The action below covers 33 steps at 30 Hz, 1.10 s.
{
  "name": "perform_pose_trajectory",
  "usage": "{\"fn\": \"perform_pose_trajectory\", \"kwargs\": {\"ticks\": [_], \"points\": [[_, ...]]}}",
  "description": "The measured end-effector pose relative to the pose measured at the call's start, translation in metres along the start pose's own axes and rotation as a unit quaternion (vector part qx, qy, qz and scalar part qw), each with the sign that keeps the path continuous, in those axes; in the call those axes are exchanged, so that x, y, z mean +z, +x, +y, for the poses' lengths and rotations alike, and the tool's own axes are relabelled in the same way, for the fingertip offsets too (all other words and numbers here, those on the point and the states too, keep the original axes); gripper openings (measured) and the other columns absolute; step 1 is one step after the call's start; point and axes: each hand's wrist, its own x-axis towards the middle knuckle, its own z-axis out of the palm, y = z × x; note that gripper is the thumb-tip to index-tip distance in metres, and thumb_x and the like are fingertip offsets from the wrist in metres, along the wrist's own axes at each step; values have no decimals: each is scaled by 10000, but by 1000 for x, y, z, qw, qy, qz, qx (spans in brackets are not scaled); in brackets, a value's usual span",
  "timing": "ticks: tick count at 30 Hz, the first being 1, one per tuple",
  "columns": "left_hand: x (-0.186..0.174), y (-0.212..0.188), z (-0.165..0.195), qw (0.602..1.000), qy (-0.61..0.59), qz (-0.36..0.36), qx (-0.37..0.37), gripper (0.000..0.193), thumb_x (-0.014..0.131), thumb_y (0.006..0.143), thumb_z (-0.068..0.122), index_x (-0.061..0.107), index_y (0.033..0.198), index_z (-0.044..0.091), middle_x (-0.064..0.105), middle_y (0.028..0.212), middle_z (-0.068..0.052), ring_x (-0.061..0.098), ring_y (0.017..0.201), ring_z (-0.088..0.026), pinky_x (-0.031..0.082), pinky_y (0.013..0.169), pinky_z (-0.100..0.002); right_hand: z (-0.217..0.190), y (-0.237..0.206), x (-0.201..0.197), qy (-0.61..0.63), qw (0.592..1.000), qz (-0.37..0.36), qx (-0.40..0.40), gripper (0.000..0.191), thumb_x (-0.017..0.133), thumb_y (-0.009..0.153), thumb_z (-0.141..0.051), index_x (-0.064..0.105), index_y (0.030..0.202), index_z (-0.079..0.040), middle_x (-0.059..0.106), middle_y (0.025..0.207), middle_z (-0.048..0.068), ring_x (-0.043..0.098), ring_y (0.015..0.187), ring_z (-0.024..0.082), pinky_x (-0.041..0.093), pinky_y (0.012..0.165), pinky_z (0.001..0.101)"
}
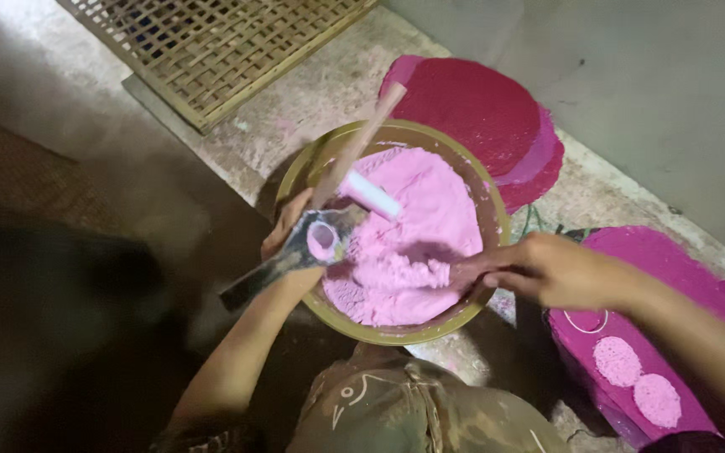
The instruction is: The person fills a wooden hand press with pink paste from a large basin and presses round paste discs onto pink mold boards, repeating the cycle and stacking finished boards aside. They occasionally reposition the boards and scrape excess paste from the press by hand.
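The left hand [291, 231] is closed around a dark metal tube mould [312, 245] whose open end is packed with pink paste, held over the near-left rim of the round olive-green basin [488, 197]. The right hand [539, 270] reaches in from the right, fingers pinched into the heap of pink powdery dough [417, 243]. A wooden stick with a white tip [362, 143] leans in the basin. Dark magenta round discs [472, 105] lie stacked behind on the concrete floor [329, 92]
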Motion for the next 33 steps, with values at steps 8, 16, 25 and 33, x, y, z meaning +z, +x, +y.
{"fn": "perform_pose_trajectory", "kwargs": {"ticks": [8,16,25,33], "points": [[21,-2,31,974,-25,-226,-4,676,734,874,390,511,1463,145,576,1442,-152,678,1062,-347,568,846,-446,-81,15,-33,-406,872,-86,259,390,599,968,-433,617,1358,-450,743,923,75,720,803,299,571,719,446],[34,-12,30,981,-97,-158,53,747,800,720,356,547,1364,76,620,1363,-192,622,1196,-358,504,973,-470,-69,22,-25,-363,925,22,113,288,596,912,-347,722,1170,-329,731,777,83,725,707,309,565,617,475],[48,-39,38,931,-162,-322,-48,304,564,962,197,636,1254,152,710,1249,-118,699,1170,-244,533,1060,-395,-41,20,81,-587,800,57,-109,405,605,783,-224,614,1144,-42,655,915,92,675,635,220,563,508,348],[23,-1,36,952,-59,-299,-35,453,633,896,161,573,1344,182,561,1405,-132,587,1231,-348,520,970,-458,-79,-5,29,-517,854,17,65,420,580,898,-173,588,1302,-61,651,1022,100,732,748,246,588,503,367]]}}
